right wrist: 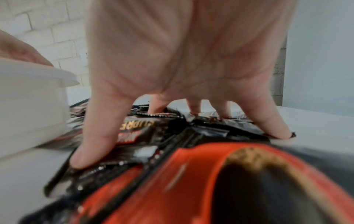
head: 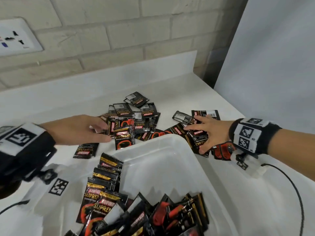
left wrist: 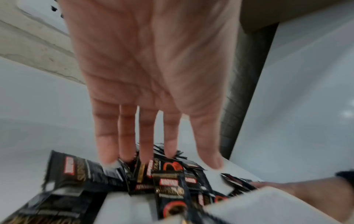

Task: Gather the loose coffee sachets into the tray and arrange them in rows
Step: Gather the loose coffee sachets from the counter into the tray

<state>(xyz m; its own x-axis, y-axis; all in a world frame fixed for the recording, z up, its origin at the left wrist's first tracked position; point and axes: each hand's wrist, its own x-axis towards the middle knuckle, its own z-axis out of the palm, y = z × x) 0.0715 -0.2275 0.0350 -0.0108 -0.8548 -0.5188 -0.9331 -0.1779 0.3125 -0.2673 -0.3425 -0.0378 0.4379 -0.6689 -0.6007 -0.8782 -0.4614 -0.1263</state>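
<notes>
A white plastic tray (head: 170, 137) sits at the near centre of the counter. Several black-and-red coffee sachets stand in a row (head: 105, 181) along its left side, and more lie heaped at its front (head: 170, 217). Behind it is a loose pile of sachets (head: 136, 114). My left hand (head: 106, 132) reaches into that pile with straight fingers (left wrist: 107, 151) just above the sachets (left wrist: 168, 189). My right hand (head: 204, 133) is spread wide to the right of the tray. Its fingertips (right wrist: 84, 157) press flat on a few sachets (right wrist: 134, 128) beside the tray wall (right wrist: 32, 98).
One sachet (head: 86, 149) lies alone on the counter left of the tray. A brick wall with a socket plate (head: 18, 36) stands behind. A white panel (head: 272, 65) closes the right side. A black cable (head: 293, 193) trails across the counter at near right.
</notes>
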